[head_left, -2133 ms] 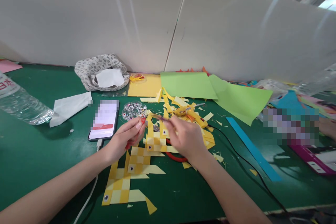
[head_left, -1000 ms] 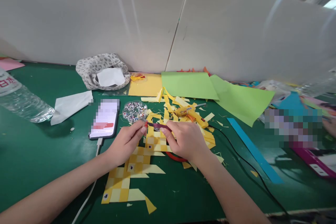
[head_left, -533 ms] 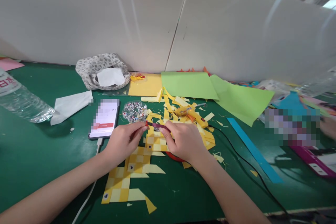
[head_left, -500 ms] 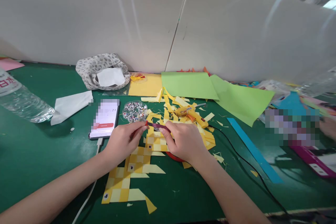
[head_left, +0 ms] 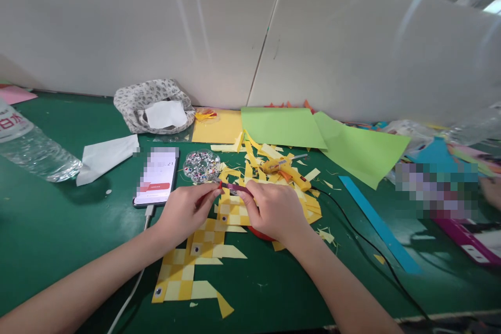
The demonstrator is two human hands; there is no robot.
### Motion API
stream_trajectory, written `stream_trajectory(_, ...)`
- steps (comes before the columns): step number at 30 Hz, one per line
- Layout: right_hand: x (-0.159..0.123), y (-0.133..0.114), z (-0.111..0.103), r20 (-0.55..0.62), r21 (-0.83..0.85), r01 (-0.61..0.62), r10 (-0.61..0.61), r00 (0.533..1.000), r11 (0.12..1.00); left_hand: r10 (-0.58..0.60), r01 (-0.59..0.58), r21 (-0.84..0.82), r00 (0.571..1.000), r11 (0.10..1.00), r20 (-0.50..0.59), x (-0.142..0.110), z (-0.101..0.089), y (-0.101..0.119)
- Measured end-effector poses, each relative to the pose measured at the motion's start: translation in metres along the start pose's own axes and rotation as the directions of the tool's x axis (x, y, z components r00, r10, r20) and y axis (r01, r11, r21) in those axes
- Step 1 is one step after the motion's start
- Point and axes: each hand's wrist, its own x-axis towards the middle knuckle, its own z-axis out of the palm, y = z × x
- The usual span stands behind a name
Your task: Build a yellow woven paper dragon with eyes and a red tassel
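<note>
Small red piece meets slim tool above a busy green surface

The left hand point(head_left: 190, 206) is narrowed to a pinch on a small red piece point(head_left: 219, 186), most of which the fingers hide. The right hand point(head_left: 276, 211) is closed around a slim purple tool point(head_left: 236, 187), its dark end pointing left at the red piece. Whether that end grips it or merely touches it, I cannot tell. Both hands meet in the middle, above the surface point(head_left: 282, 297).

To do this well, I would hold the left pinch light but firm, so the piece neither bends nor slips, and let the right hand make only small, slow movements. Resting both wrists would probably steady the tip, and the left fingertips are best kept clear of it.

Below and beside the hands lie yellow woven paper fish point(head_left: 178, 276) with stick-on eyes, among yellow scraps. Behind them are a glue gun point(head_left: 287, 172) and a clear round box point(head_left: 201, 166) of small eyes. A phone point(head_left: 156, 177) lies near the left hand, a water bottle point(head_left: 37, 148) farther left, and a blue strip point(head_left: 379, 224) to the right. Green sheets point(head_left: 282, 128) lie at the back, against a pale partition point(head_left: 156, 21)
</note>
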Motion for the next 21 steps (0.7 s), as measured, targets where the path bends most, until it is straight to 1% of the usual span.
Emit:
stream_trajectory(5, 0.000, -0.004, 0.004, -0.036, 0.014, 0.014, -0.013, 0.999, 1.000, -0.017, 0.017, 0.001, 0.998, 1.000, 0.057, -0.002, 0.002, 0.001)
stream_trajectory(7, 0.000, -0.005, 0.005, -0.045, 0.014, 0.021, -0.021, 0.999, 1.000, -0.013, 0.012, 0.018, 0.998, 1.000, 0.059, -0.003, 0.003, 0.002)
stream_trajectory(9, 0.000, -0.006, 0.006, -0.061, 0.009, 0.019, -0.018, 0.998, 1.000, 0.006, -0.008, 0.041, 0.999, 0.999, 0.044, -0.005, 0.004, 0.002)
stream_trajectory(15, -0.002, -0.012, 0.006, -0.110, 0.010, -0.026, 0.027, 0.994, 1.000, 0.098, -0.091, 0.119, 0.993, 0.989, -0.058, -0.010, 0.006, -0.001)
stream_trajectory(18, -0.002, -0.017, 0.006, -0.103, 0.013, -0.044, 0.045, 0.994, 0.999, 0.135, -0.119, 0.185, 0.988, 0.976, -0.079, -0.011, 0.008, -0.002)
stream_trajectory(21, -0.002, -0.020, 0.005, -0.110, -0.001, -0.057, 0.056, 0.992, 0.998, 0.146, -0.125, 0.221, 0.986, 0.967, -0.083, -0.011, 0.009, -0.002)
